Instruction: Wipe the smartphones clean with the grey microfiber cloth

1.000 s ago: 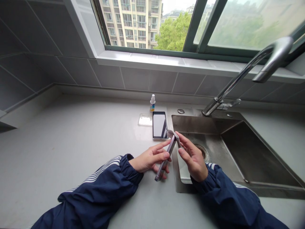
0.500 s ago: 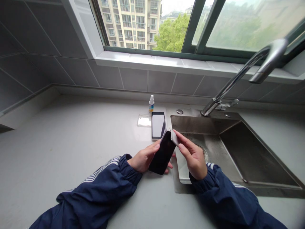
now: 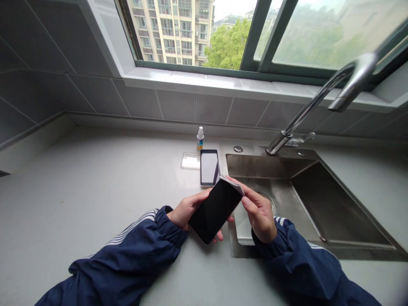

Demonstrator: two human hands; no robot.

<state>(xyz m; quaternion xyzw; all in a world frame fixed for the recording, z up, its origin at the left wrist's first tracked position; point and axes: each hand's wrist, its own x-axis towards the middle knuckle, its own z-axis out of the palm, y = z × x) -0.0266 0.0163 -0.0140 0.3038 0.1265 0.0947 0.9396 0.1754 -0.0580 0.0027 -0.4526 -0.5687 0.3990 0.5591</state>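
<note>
Two bare hands reach out from navy sleeves (image 3: 134, 250) with white stripes, seen in the one head view. The left hand (image 3: 185, 213) holds a black-faced smartphone (image 3: 215, 211) tilted just above the table (image 3: 79, 199), close to the left rim of the sink. The phone's front is dark, glossy glass with a thin pale edge, and its lower corner points toward the person. The left grip closes around the phone's side, with the thumb on top and the fingertips showing below it. The right hand (image 3: 262, 216) forms a narrow pinch on a white cloth (image 3: 234, 185), pressing it against the phone's far edge. Beyond them, one more smartphone (image 3: 209, 168) lies flat on the table, its dark-bordered screen shining white and facing up. Just to its left lies one clear rectangular plastic case (image 3: 190, 161). Behind the two stands one small spray bottle (image 3: 200, 139), upright, with a white cap and a blue and yellow label. To the right are one stainless steel sink (image 3: 274, 168) with one drain (image 3: 266, 200) and one curved chrome faucet (image 3: 318, 100). Behind everything rise a grey tiled wall (image 3: 177, 106) and one white window sill (image 3: 204, 80).
</note>
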